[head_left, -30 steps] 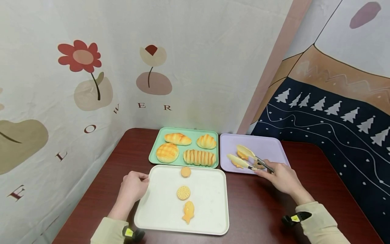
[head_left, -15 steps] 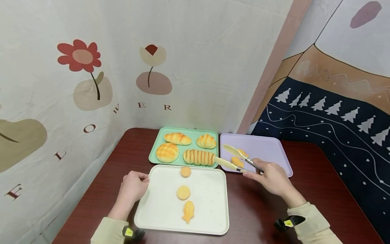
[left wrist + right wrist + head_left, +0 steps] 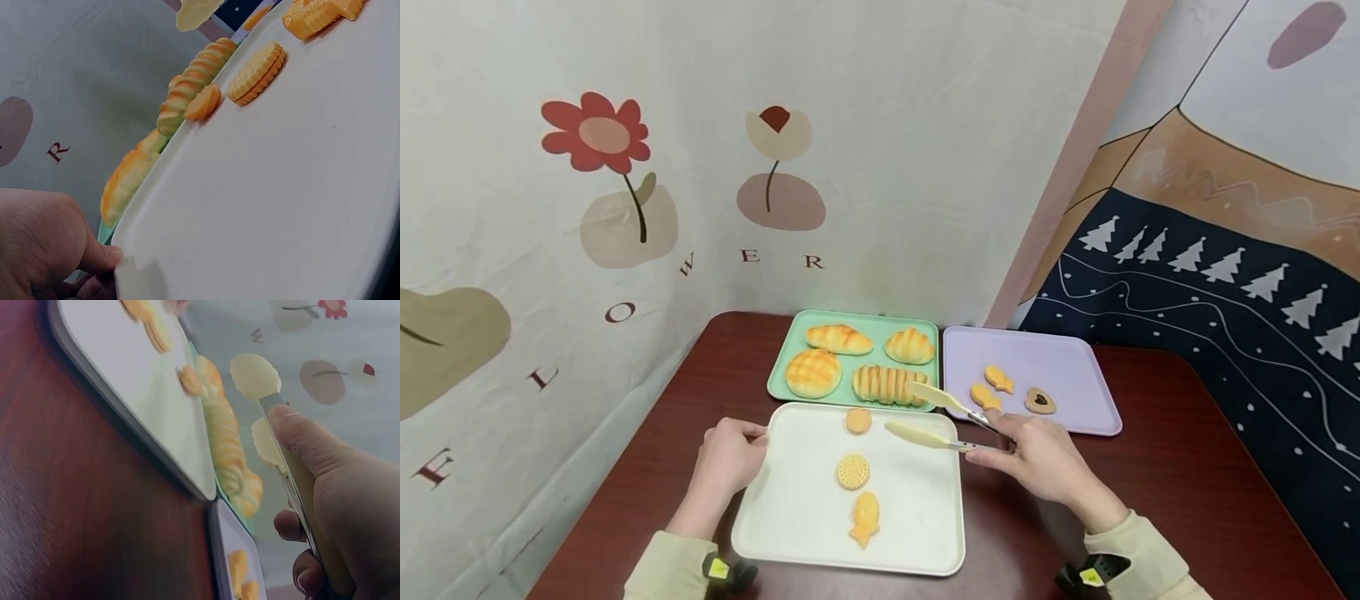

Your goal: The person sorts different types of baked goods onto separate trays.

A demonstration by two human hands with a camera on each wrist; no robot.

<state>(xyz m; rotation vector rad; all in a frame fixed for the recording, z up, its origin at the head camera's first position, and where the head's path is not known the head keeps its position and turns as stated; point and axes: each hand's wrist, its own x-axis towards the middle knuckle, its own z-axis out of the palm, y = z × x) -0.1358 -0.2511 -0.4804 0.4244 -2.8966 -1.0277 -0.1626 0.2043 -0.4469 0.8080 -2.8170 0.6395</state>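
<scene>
wall cloth | spaced brown letters "FLOWER" | beside flower drawings

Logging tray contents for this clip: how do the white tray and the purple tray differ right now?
The white tray lies nearest the person, the purple tray farther back right. The left hand holds the white tray's edge; nothing touches the purple one. White carries a round biscuit; purple carries a heart-shaped biscuit. Both hold three small pieces.

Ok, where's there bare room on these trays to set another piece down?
The white tray is bare along its left half, beside the left hand, and along its right side below the tongs held by the right hand. The purple tray is free at its back and right. The green tray is crowded with four breads.
</scene>
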